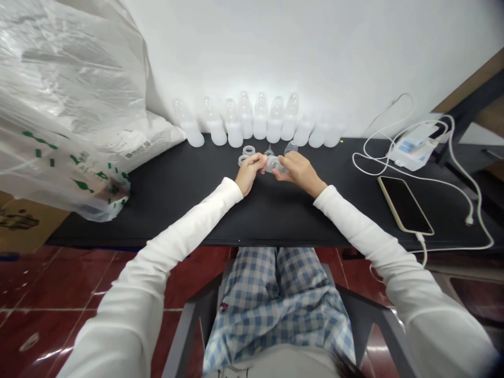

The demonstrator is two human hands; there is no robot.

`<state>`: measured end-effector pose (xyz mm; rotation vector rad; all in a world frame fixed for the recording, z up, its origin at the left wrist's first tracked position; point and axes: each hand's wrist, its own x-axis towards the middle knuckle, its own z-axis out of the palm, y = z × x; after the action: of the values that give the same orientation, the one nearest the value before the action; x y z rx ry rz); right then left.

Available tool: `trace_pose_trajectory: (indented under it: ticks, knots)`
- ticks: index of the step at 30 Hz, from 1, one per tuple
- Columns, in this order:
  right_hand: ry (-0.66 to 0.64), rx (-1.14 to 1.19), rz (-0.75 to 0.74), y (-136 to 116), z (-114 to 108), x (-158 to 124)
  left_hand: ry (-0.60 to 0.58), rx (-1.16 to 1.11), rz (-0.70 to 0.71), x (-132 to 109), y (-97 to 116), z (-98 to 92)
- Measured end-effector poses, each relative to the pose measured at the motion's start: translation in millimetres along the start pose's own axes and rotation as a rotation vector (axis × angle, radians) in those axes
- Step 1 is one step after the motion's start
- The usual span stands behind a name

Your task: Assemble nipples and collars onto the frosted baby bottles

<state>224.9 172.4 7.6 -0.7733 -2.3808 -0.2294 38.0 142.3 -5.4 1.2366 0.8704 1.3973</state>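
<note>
Both hands meet over the black table point(177, 210), fingers closed on one small translucent bottle top point(271, 164). My left hand point(250, 172) pinches its left side; my right hand point(298, 172) wraps round its right side, where a clear part shows between the fingers. Two whitish rings point(249, 150) lie just behind my left hand. A clear nipple point(269, 151) stands behind the held piece, and a clear cap point(291, 147) is beyond my right hand. Several frosted bottles point(235, 131) stand in a row along the wall, some with clear domed caps.
Large plastic bags point(71, 105) fill the left side, above a cardboard box point(27, 223). On the right lie a phone point(405, 205), looping white cables point(452, 194) and a white power strip point(411, 149). Chair arms point(187, 336) flank my lap below the table edge.
</note>
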Motion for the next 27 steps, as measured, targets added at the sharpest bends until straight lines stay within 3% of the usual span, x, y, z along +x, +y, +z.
trace_pose_trajectory:
  ticks: [4,9,12,14,18,22,27]
  knots:
    - [-0.103,-0.098,-0.181,9,-10,1,0.029,-0.007,-0.051,2,2,-2.4]
    - [-0.190,0.058,-0.195,9,-24,0,0.069,-0.030,-0.077,7,1,-4.8]
    - [-0.193,0.238,-0.115,11,-39,-4,0.147,-0.005,-0.072,9,-1,-10.7]
    - [-0.128,0.272,-0.028,20,-50,-7,0.171,0.016,-0.070,9,-3,-14.6]
    - [0.060,0.071,0.210,53,-65,-15,0.050,0.025,0.048,8,-7,-16.8]
    - [-0.120,-0.155,0.372,80,-59,-24,0.036,0.015,0.058,11,-12,-19.3]
    - [-0.359,-0.267,0.444,84,-41,-29,0.058,-0.018,0.039,12,-10,-22.3]
